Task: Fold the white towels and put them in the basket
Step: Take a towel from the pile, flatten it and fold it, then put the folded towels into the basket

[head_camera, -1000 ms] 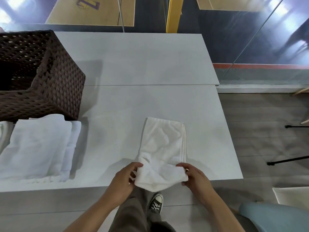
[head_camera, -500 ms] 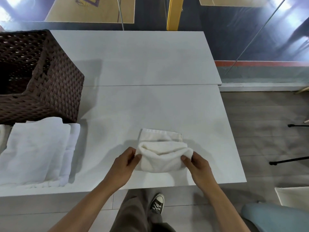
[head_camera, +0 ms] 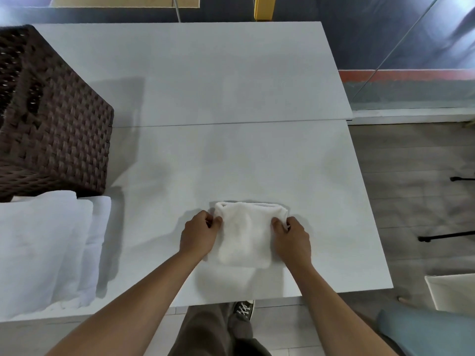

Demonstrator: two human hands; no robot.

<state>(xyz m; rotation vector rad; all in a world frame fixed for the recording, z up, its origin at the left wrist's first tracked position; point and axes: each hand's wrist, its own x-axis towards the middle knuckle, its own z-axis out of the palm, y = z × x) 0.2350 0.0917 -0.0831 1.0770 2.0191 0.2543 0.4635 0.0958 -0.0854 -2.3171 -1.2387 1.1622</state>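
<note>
A small white towel (head_camera: pixel 246 235) lies folded into a thick square near the front edge of the white table (head_camera: pixel 231 160). My left hand (head_camera: pixel 199 235) pinches its left edge near the far corner, fingers curled. My right hand (head_camera: pixel 293 236) pinches the right edge the same way. A dark brown woven basket (head_camera: pixel 51 129) stands at the far left of the table; its inside is hidden from here. A pile of white towels (head_camera: pixel 46 250) lies in front of the basket at the left edge.
The table is made of two tops joined by a seam. To the right the floor holds black stand legs (head_camera: pixel 447 236), a white box (head_camera: pixel 452 291) and a light blue seat (head_camera: pixel 424 330). My leg and shoe (head_camera: pixel 243 310) show below the table's front edge.
Both hands brought the towel's near end up and over onto the far end, halving its length. The towel now lies flat as a compact square, with both hands at its far corners.
</note>
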